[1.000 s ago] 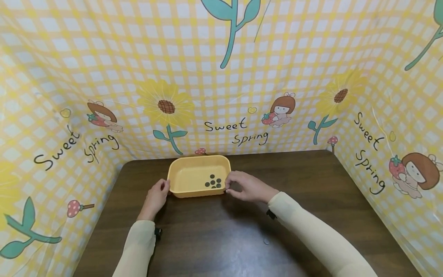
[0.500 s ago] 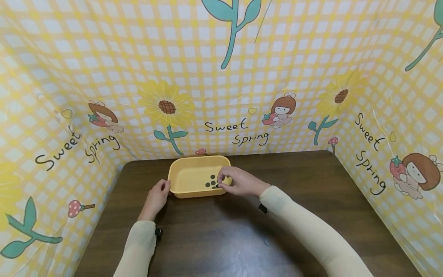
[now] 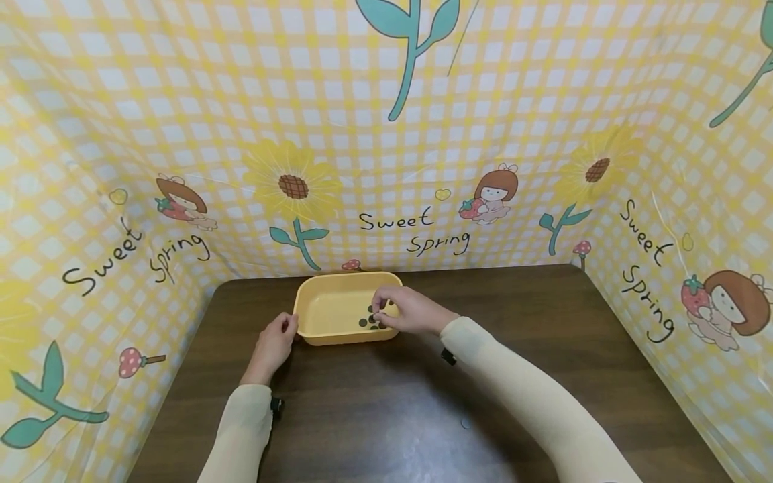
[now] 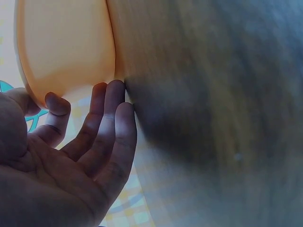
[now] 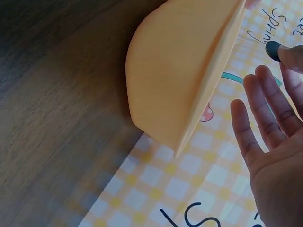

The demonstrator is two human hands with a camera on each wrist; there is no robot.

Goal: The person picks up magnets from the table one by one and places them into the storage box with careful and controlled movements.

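Observation:
A yellow rectangular basin [image 3: 338,340] sits at the table's back edge, with several small dark discs [image 3: 363,323] lying in its right part. My left hand [image 3: 270,349] pinches the basin's left end between thumb and index finger, the other fingers [image 4: 125,125] spread by its outer wall. Over the basin's right end is my right hand [image 3: 417,312], partly covering the discs. The right wrist view has one dark round disc [image 5: 272,50] pinched at the thumb and index tips, above the rim, while the other fingers [image 5: 241,120] stay extended.
The dark wooden table [image 3: 374,416] bears a small, faint, clear round piece [image 3: 465,423] near its front right. A checked, printed cloth [image 3: 386,154] rises around the table's back and sides.
My right hand has moved left from the basin's right rim to above its inside, a dark disc at the fingertips. My left hand and the basin have stayed in place.

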